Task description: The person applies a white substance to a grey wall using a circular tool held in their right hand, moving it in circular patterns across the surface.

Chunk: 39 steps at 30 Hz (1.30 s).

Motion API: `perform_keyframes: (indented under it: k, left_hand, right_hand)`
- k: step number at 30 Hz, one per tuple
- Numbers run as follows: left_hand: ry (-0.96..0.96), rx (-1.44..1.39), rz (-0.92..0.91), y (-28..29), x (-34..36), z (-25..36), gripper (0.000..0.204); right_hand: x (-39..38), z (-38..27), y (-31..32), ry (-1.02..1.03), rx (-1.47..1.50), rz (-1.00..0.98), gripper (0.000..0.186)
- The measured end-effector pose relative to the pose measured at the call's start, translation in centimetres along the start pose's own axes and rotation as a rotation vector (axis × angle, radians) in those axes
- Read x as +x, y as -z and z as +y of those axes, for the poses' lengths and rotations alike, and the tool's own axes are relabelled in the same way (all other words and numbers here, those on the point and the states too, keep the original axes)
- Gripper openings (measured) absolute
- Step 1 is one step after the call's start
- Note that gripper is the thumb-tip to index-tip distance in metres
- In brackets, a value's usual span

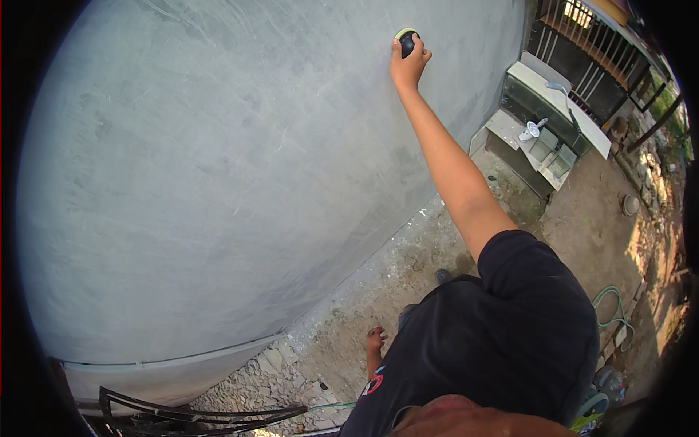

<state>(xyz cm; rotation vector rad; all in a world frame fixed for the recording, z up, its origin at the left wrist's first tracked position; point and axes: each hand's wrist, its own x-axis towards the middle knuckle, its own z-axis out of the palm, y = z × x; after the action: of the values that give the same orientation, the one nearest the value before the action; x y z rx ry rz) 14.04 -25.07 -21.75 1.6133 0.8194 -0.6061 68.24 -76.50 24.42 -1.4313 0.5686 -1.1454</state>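
Note:
My right arm is stretched up toward a grey plastered wall (240, 160). In my right hand (409, 67) is a rounded black hand pad (408, 46) with a pale yellow rim, like a sanding pad. The fingers are wrapped round its back, and its face, turned to the wall, is hidden. Whether it presses on the surface I cannot tell. Low beside my body hangs my left hand (376, 339), small in view, with loosely bent fingers slightly apart and nothing visible in them.
Right of the wall stands a concrete sink counter (535, 142) with a white item on it, below a barred metal gate (582, 51). A green hose (615, 309) lies on the dirt ground. Broken rubble (251, 382) and a black metal frame (196, 415) are at the lower left.

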Motion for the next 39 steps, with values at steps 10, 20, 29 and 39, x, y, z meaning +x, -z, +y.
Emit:
perform_keyframes:
  k: [10,20,29,39]
  left_hand:
    - [-0.095,0.261,-0.062,-0.7,-1.1,0.2,0.044]
    - [-0.331,0.58,-0.177,1.6,0.4,-3.9,0.041]
    - [0.066,-0.106,0.069,0.6,-0.5,1.0,0.038]
    - [-0.308,0.317,-0.085,1.2,0.3,-1.3,0.041]
  right_hand:
    - [2.3,-2.7,-0.5,0.077,0.048,0.017,0.055]
    - [-2.3,0.0,-2.0,0.243,0.011,0.004,0.055]
    - [3.3,0.5,-1.2,0.196,0.051,0.098,0.054]
    - [5.5,-1.3,-1.2,0.285,0.026,0.089,0.053]
